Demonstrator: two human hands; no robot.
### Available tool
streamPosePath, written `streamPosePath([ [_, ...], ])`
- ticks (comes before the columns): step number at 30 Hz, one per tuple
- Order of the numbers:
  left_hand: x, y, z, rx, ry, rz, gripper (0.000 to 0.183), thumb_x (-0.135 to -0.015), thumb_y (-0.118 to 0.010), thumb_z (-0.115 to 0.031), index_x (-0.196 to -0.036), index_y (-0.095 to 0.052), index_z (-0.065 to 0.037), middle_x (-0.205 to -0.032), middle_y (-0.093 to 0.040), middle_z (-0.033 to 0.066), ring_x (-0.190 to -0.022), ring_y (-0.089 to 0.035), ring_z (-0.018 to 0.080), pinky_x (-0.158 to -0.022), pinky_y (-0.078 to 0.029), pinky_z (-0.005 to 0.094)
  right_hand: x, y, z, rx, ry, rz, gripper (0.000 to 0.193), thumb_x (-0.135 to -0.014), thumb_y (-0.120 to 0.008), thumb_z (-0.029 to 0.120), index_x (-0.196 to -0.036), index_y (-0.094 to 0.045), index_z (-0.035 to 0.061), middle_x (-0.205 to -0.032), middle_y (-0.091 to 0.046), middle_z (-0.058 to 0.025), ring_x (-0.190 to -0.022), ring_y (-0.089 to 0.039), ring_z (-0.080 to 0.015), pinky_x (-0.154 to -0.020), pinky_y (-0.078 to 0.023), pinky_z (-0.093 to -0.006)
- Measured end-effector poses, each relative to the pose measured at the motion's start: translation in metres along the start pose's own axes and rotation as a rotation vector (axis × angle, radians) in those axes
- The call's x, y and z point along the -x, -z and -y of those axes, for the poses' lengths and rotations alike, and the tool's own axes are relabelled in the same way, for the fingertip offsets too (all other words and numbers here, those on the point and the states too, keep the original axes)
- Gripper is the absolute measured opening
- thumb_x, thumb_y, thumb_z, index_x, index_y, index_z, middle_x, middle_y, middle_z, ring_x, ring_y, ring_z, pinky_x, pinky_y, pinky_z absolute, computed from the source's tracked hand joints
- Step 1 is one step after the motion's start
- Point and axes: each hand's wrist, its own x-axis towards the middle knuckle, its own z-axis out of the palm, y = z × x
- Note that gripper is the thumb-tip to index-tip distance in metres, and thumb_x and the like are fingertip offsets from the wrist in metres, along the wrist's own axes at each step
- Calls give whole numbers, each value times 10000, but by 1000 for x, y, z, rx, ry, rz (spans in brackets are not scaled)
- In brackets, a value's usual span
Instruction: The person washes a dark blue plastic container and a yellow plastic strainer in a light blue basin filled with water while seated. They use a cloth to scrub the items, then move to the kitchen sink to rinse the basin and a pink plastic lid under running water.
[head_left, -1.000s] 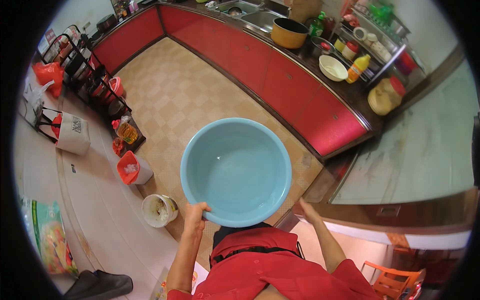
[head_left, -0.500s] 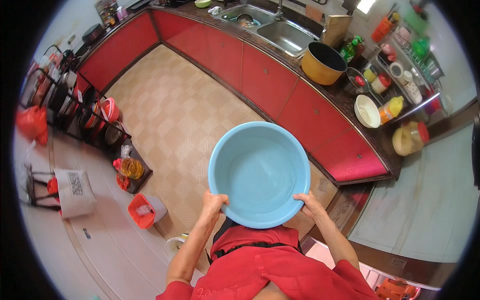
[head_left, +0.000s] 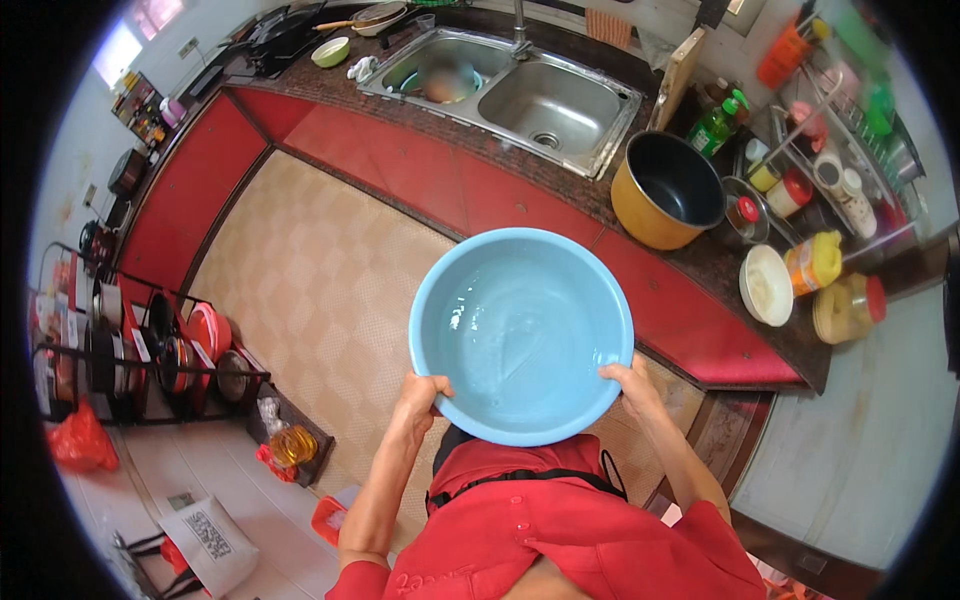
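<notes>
A round, light blue plastic basin point(head_left: 520, 330) is held out in front of my red shirt, above the floor. Some clear water seems to lie in it, with bright glints on the inside. My left hand point(head_left: 424, 396) grips the rim at the near left, thumb over the edge. On the near right, my right hand point(head_left: 632, 384) clasps the rim the same way. The fingers of both hands are hidden under the basin's outer wall.
Ahead, a double steel sink point(head_left: 548, 104) is set in the dark counter above red cabinets point(head_left: 370, 165). A yellow pot point(head_left: 660, 215), a white bowl point(head_left: 767, 286) and bottles stand to its right. At left are a black pot rack point(head_left: 180, 345), an oil bottle point(head_left: 292, 446) and a red-rimmed bin point(head_left: 328, 520).
My view has shifted toward the sink, which now appears larger and nearer. The basin stays in both hands, and glints show inside it. The bin has slid toward the lower edge.
</notes>
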Motion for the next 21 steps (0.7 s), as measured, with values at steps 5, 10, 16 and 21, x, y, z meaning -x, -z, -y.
streamPosePath([
  [5,-85,-21,-88,-8,-38,70,214,-561,-546,-2,-772,-540,38,-616,-525,103,-455,-518,223,-370,-447,364,-87,-27,71,19,128,-86,361,-660,-578,50,-1002,-551,-61,-888,-598,-107,-786,-566,-176,-707,-460,-297],
  [10,-167,-62,-185,11,-23,212,208,-578,-551,-9,-777,-559,55,-616,-535,110,-477,-536,234,-409,-475,370,-172,-39,131,5,220,-158,444,-654,-573,33,-1083,-515,-65,-937,-591,-121,-818,-567,-189,-734,-460,-296],
  [16,-276,-102,-264,-110,47,339,199,-590,-558,-21,-778,-554,45,-655,-551,112,-503,-552,228,-414,-482,365,-246,-58,187,-69,269,-285,470,-666,-564,27,-1119,-495,-77,-981,-583,-142,-865,-573,-200,-768,-463,-305],
  [21,-336,-148,-316,-142,178,469,281,-584,-534,-6,-856,-541,61,-738,-564,148,-572,-578,260,-470,-516,382,-300,-57,208,12,177,-526,455,-660,-568,33,-1098,-509,-78,-933,-595,-133,-790,-587,-193,-696,-478,-294],
])
